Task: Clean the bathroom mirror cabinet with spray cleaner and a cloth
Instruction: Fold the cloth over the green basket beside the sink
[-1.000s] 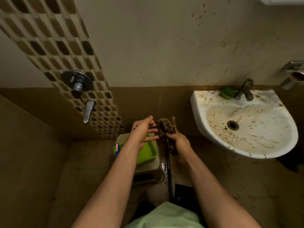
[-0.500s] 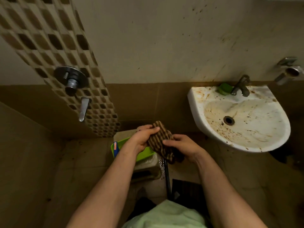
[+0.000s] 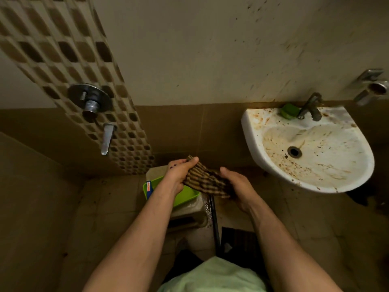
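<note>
Cloth: brown striped cloth (image 3: 203, 180) bunched between both hands, above a green tub (image 3: 187, 197), left of the stained sink (image 3: 250, 131).
Left hand: left hand (image 3: 180, 172) has its fingers curled round the upper end.
Right hand: right hand (image 3: 237, 186) grips the lower end.
Long axis: slants down from left to right; both hands equally near.
Mirror cabinet: not in view.

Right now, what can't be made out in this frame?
The mirror cabinet and spray cleaner: neither appears in the head view.
Fingers of the right hand: head view, tucked under the cloth that it and the left hand grip.
Inside of the green tub: head view, partly covered by the left forearm and cloth.
The tub's label: head view, too small to read.
The metal wall fitting: head view, cut by the right edge.
</note>
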